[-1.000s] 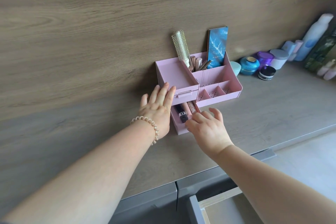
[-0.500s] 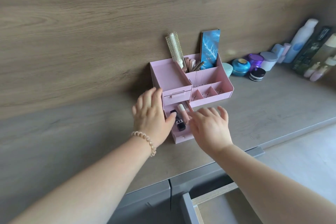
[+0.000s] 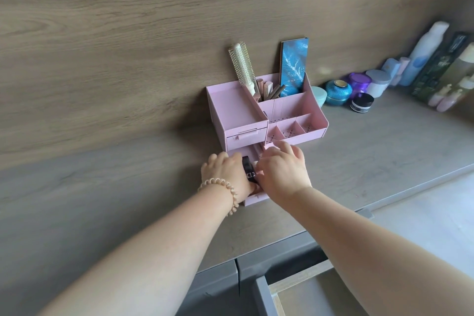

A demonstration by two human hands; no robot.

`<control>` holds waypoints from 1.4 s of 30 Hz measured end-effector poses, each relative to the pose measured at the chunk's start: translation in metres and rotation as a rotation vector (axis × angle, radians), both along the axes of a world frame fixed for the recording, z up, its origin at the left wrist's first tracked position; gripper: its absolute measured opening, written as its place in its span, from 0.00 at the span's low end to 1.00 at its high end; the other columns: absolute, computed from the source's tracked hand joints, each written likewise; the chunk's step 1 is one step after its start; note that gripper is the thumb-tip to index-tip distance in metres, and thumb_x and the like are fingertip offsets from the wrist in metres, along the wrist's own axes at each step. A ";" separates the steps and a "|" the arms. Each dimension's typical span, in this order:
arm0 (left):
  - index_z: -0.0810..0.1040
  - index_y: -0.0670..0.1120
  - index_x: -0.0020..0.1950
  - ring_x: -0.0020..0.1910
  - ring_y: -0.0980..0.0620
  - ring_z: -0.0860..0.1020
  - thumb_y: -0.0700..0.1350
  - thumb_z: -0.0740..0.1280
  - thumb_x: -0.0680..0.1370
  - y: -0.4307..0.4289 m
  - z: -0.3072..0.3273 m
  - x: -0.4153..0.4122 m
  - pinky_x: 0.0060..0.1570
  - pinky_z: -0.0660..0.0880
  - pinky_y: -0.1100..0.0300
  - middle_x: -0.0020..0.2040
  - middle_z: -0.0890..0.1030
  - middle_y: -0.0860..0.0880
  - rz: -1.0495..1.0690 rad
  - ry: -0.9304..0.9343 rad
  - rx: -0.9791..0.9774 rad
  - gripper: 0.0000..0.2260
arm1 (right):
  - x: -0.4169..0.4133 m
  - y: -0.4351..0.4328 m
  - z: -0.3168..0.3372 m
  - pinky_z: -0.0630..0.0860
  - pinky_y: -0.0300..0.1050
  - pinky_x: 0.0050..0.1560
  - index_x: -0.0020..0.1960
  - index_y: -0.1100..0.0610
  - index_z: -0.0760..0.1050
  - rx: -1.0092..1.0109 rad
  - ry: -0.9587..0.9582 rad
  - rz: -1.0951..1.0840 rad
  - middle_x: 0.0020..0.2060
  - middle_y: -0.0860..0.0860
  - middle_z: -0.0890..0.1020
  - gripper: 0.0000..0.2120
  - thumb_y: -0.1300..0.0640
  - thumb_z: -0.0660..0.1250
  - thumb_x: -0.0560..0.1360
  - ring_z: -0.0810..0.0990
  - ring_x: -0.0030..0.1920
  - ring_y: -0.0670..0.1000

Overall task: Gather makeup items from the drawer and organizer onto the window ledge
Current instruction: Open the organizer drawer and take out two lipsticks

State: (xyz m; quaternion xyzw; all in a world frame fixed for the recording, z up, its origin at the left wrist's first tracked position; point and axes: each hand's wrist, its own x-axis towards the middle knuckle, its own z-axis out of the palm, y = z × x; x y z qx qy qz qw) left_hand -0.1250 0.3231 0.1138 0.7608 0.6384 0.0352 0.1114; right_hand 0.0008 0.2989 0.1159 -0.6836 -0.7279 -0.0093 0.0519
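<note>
A pink organizer stands against the wood wall on the grey ledge. Its lower drawer is pulled out toward me. My left hand, with a bead bracelet on the wrist, is curled around a black lipstick tube at the drawer's left side. My right hand lies over the drawer with its fingers bent down into it, touching the pink and white tubes there; whether it grips one is hidden. A hairbrush, several pencils and a blue palette stand in the organizer's back compartments.
Jars sit right of the organizer: a teal one, a purple one, a white one and a black one. Bottles and a dark box line the far right. A grey cabinet drawer is open below the ledge.
My left hand has come down from the organizer's side into the drawer and closed on the black tube. My right hand has slid further over the drawer.
</note>
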 end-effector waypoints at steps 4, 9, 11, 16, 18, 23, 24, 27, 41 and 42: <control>0.71 0.51 0.52 0.55 0.43 0.71 0.60 0.71 0.62 -0.002 0.000 -0.001 0.52 0.71 0.53 0.52 0.75 0.47 0.069 -0.116 0.015 0.24 | -0.006 0.004 -0.001 0.48 0.54 0.70 0.49 0.49 0.78 -0.031 0.047 -0.061 0.49 0.49 0.82 0.11 0.58 0.62 0.70 0.66 0.66 0.54; 0.68 0.51 0.53 0.50 0.42 0.72 0.51 0.71 0.62 -0.011 0.001 -0.002 0.47 0.72 0.53 0.49 0.76 0.48 0.055 -0.257 0.072 0.23 | -0.015 0.003 0.010 0.45 0.56 0.72 0.52 0.52 0.73 -0.111 -0.047 -0.055 0.47 0.51 0.80 0.13 0.60 0.63 0.67 0.68 0.62 0.55; 0.67 0.52 0.53 0.49 0.42 0.74 0.49 0.71 0.62 -0.014 0.002 -0.002 0.46 0.74 0.53 0.49 0.77 0.49 0.028 -0.337 0.102 0.23 | -0.017 0.003 0.010 0.47 0.57 0.72 0.52 0.53 0.71 -0.119 -0.029 -0.087 0.47 0.51 0.80 0.14 0.60 0.63 0.67 0.69 0.61 0.56; 0.62 0.59 0.56 0.43 0.44 0.80 0.46 0.70 0.66 -0.024 0.009 -0.002 0.40 0.78 0.51 0.45 0.82 0.52 -0.013 -0.551 0.088 0.25 | -0.016 -0.001 0.011 0.57 0.55 0.66 0.50 0.51 0.74 -0.020 0.163 -0.253 0.43 0.50 0.78 0.11 0.58 0.60 0.68 0.72 0.55 0.56; 0.62 0.62 0.57 0.42 0.46 0.81 0.45 0.70 0.66 -0.028 0.015 0.001 0.40 0.79 0.51 0.45 0.82 0.53 -0.021 -0.644 0.054 0.26 | -0.014 -0.007 0.013 0.62 0.51 0.59 0.46 0.50 0.76 0.054 0.322 -0.359 0.40 0.48 0.76 0.09 0.56 0.60 0.68 0.74 0.50 0.55; 0.62 0.64 0.58 0.42 0.48 0.80 0.41 0.69 0.69 -0.039 0.038 0.034 0.41 0.78 0.54 0.45 0.81 0.55 -0.226 -0.737 0.017 0.27 | 0.003 -0.045 0.022 0.67 0.48 0.56 0.49 0.48 0.73 0.259 0.806 -0.605 0.44 0.45 0.74 0.08 0.56 0.62 0.71 0.74 0.45 0.48; 0.62 0.64 0.59 0.43 0.49 0.80 0.41 0.69 0.70 -0.044 0.042 0.048 0.41 0.77 0.55 0.45 0.80 0.54 -0.291 -0.748 -0.012 0.27 | 0.013 -0.056 0.026 0.70 0.50 0.56 0.48 0.47 0.72 0.316 0.860 -0.661 0.45 0.45 0.73 0.07 0.56 0.63 0.71 0.75 0.45 0.48; 0.61 0.63 0.62 0.44 0.51 0.80 0.41 0.68 0.72 -0.067 0.057 0.093 0.43 0.77 0.58 0.45 0.79 0.53 -0.471 -0.739 -0.114 0.27 | 0.050 -0.092 0.042 0.73 0.54 0.55 0.48 0.46 0.70 0.455 0.894 -0.795 0.45 0.45 0.73 0.10 0.58 0.63 0.70 0.76 0.44 0.48; 0.61 0.48 0.56 0.38 0.52 0.72 0.41 0.62 0.77 -0.306 0.072 0.241 0.39 0.65 0.60 0.46 0.74 0.48 -0.951 -0.653 -0.318 0.12 | 0.156 -0.398 0.041 0.75 0.56 0.52 0.49 0.48 0.73 0.741 0.704 -1.243 0.43 0.47 0.78 0.11 0.61 0.67 0.70 0.79 0.44 0.49; 0.61 0.48 0.54 0.37 0.54 0.71 0.40 0.62 0.77 -0.329 0.070 0.252 0.36 0.64 0.61 0.46 0.73 0.48 -0.976 -0.651 -0.332 0.11 | 0.161 -0.424 0.036 0.75 0.56 0.53 0.47 0.47 0.72 0.735 0.696 -1.271 0.42 0.46 0.78 0.11 0.61 0.67 0.70 0.78 0.43 0.49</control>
